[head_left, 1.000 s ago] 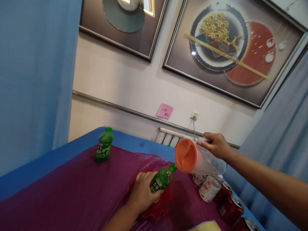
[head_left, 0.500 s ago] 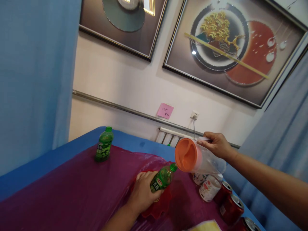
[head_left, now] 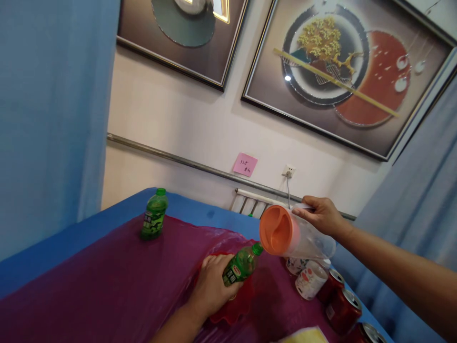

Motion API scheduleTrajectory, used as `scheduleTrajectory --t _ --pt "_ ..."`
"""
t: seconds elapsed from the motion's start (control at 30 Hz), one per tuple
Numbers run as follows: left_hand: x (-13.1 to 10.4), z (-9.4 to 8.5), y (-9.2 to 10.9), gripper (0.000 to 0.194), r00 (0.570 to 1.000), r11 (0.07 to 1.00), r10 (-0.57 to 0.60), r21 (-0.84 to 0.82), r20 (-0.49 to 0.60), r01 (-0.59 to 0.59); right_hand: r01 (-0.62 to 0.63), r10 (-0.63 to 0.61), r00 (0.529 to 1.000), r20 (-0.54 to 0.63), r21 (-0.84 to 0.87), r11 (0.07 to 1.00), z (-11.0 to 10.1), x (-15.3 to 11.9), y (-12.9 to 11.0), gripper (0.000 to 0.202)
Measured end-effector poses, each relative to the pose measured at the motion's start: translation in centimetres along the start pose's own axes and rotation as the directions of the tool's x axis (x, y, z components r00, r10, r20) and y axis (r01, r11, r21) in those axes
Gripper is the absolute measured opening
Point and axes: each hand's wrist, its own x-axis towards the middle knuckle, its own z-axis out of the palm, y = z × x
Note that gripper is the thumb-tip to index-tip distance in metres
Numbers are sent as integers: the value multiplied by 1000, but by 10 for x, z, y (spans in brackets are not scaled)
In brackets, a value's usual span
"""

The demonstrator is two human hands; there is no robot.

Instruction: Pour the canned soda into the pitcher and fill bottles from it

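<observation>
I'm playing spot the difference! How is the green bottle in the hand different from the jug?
The bottle is green; the jug is see-through with an orange lid.
The bottle looks slimmer; the jug looks fatter.
The left hand grips the bottle around its side; the right hand holds the jug's handle.
Both are tilted.

The green bottle [head_left: 246, 260] in the left hand [head_left: 213, 282] is labelled in black. The pitcher lid [head_left: 275, 230] near the right hand [head_left: 323, 215] is coloured orange.
</observation>
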Motion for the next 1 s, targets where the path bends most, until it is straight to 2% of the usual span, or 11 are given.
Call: scheduleTrajectory --t 1.0 --pt "-1 -2 2 52 1000 1000 9 -9 -3 -9 36 -36 999 -14 -35 999 -4 -2 -6 65"
